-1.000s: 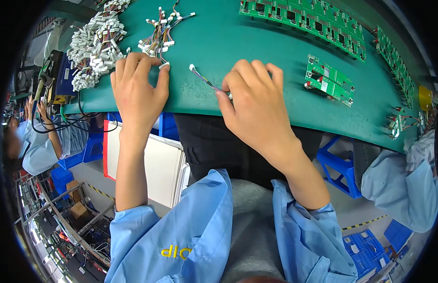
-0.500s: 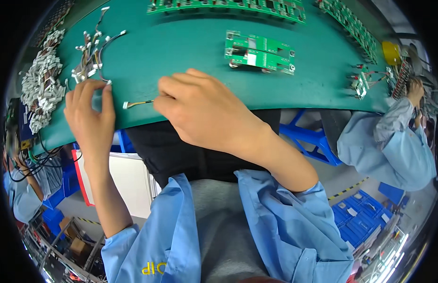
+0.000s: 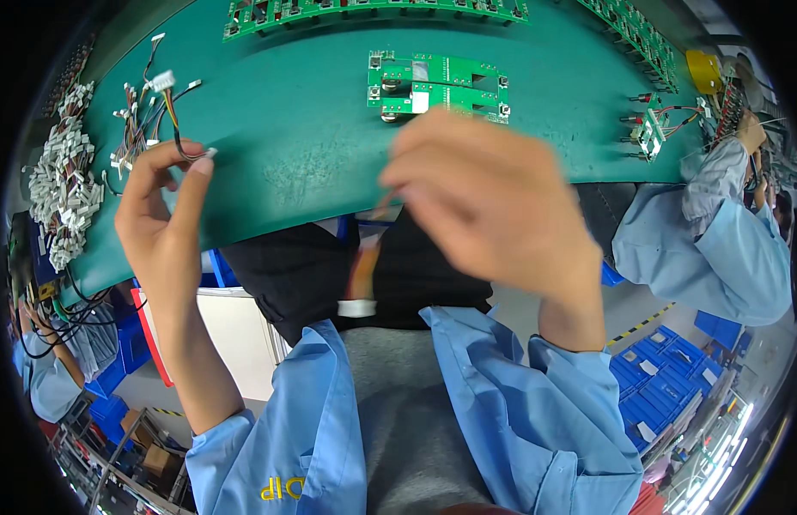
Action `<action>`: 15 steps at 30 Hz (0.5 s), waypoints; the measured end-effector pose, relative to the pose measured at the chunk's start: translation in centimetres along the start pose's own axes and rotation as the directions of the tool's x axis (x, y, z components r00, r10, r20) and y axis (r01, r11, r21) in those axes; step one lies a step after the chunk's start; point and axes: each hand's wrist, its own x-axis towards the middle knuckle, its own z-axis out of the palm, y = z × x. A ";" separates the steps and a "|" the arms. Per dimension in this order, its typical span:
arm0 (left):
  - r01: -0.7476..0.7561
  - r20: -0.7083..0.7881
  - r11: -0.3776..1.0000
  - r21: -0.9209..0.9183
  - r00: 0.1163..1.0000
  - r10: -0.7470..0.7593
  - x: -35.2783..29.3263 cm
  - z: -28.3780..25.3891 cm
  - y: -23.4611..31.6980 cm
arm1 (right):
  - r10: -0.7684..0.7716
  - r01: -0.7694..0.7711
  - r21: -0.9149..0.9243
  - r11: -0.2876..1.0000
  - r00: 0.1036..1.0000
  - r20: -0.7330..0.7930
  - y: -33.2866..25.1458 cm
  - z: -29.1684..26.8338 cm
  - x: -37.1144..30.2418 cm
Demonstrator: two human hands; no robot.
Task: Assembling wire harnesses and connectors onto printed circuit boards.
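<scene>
The left hand (image 3: 162, 215) is rising at nine o'clock over the edge of the green mat (image 3: 304, 163), its thumb and forefinger pinching together on a thin multicoloured wire lead (image 3: 171, 120) that is running up toward eleven o'clock, where a loose bundle of similar leads (image 3: 132, 137) is lying. The right hand (image 3: 493, 202), blurred at the centre, is curling its fingers around an orange-striped cable with a white connector (image 3: 360, 275) that is dangling toward six o'clock over the lap. At twelve o'clock, just beyond the right hand's knuckles, a pair of green circuit boards (image 3: 437, 81) is lying flat on the mat.
</scene>
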 end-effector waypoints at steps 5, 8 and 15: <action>-0.098 0.177 0.935 -0.341 0.970 0.167 2.5 4.8 3.4 | 0.398 -0.263 0.483 0.835 0.895 -0.201 1.1 -1.9 -4.4; -0.175 0.360 0.922 -0.344 0.883 0.302 4.4 7.8 4.5 | 0.500 -0.299 0.581 0.757 0.838 -0.220 0.7 -1.0 -4.9; 0.261 0.595 0.868 -0.422 0.802 0.048 1.8 6.1 6.0 | 0.441 -0.262 0.513 0.817 0.858 -0.264 3.0 0.1 -4.1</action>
